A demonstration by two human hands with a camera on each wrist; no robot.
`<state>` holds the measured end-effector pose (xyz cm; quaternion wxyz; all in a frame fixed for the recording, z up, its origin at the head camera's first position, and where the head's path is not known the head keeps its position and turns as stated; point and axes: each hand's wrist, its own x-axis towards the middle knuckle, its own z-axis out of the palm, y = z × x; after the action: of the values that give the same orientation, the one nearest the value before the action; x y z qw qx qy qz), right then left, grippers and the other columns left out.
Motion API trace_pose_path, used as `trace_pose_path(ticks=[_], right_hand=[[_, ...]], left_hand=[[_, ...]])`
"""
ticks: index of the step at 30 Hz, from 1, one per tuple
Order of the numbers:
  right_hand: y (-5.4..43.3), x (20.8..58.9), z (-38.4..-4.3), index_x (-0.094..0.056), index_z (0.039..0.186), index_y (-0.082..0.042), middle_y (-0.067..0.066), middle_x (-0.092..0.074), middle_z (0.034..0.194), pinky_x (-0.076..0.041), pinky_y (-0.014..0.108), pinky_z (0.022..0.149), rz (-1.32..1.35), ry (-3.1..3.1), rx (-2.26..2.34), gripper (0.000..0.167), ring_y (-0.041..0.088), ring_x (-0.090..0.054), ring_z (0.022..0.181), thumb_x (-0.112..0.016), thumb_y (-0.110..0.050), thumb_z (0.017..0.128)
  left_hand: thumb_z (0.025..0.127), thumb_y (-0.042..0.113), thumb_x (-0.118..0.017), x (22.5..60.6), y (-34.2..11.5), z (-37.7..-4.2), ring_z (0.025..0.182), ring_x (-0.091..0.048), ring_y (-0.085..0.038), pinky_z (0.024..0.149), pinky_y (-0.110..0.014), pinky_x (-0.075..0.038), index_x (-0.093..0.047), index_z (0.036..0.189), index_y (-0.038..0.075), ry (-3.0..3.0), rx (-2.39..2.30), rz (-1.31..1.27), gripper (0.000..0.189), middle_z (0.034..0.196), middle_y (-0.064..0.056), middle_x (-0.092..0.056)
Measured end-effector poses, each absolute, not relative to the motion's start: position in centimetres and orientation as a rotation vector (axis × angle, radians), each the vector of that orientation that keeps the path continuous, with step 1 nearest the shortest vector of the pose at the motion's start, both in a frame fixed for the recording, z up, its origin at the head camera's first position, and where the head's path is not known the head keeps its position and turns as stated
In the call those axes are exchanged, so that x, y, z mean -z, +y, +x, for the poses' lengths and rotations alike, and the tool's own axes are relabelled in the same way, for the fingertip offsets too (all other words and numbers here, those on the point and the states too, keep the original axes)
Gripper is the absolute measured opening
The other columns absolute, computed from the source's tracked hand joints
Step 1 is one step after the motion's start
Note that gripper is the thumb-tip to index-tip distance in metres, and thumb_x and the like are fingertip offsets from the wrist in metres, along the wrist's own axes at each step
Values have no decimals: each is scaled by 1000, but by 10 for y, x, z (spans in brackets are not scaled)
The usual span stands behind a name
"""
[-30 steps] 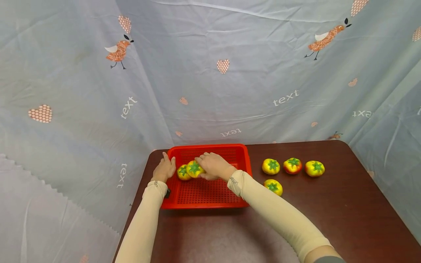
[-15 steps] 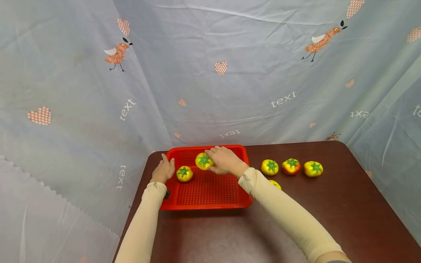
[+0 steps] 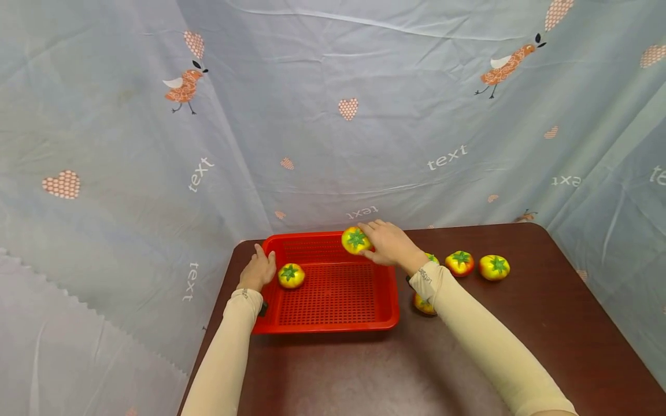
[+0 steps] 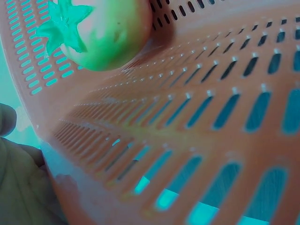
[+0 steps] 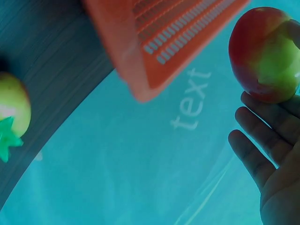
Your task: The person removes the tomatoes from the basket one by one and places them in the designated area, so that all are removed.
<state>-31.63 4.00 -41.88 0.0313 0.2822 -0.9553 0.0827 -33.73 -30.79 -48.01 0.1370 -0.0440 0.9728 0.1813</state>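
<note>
My right hand (image 3: 389,245) pinches a yellow-red tomato (image 3: 356,240) with a green star-shaped top. It is held over the back right corner of the red plastic basket (image 3: 333,329). In the right wrist view the same tomato (image 5: 262,56) sits between the thumb and fingers, partly cut off by the frame edge. Another tomato (image 3: 291,276) lies in the basket's left part, seen close up in the left wrist view as a tomato (image 4: 112,33) by the slotted wall. My left hand (image 3: 256,270) rests at the basket's left rim, its index finger stretched out and thumb apart.
On the dark brown table (image 3: 546,323), right of the basket, lie a red-yellow tomato (image 3: 460,263) and a yellow tomato (image 3: 494,267). Two more, one a tomato (image 3: 424,304) near the front, are partly hidden by my right forearm. A patterned grey curtain (image 3: 312,127) closes off the back.
My right hand has lifted the tomato from beside the other one and carried it right and back, toward the basket's right corner. The left hand has stayed at the rim.
</note>
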Motion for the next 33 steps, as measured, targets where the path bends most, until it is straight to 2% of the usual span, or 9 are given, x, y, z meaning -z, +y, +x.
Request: trace_pose_path(ticks=[21,33], right_hand=[[134,411,-300,-45,143,3,21,-59,133,-43,52,104,697,-2924,-304,69,38,-54,122,-71,-33,90],[185,436,-269,-45,141,6,27,-58,131,-42,56,103,601,-2953,-294,69,43,-53,122,-71,-31,89]], left_hand=[[106,39,-14,481,-310,-338,139,-30,-52,113,-61,-28,12,151,-10,2799,-525,-133,72,154,-38,-18],[105,40,-13,482,-311,-340,137,-32,-52,114,-58,-29,10,151,-12,2809,-527,-108,73,152,-41,-21]])
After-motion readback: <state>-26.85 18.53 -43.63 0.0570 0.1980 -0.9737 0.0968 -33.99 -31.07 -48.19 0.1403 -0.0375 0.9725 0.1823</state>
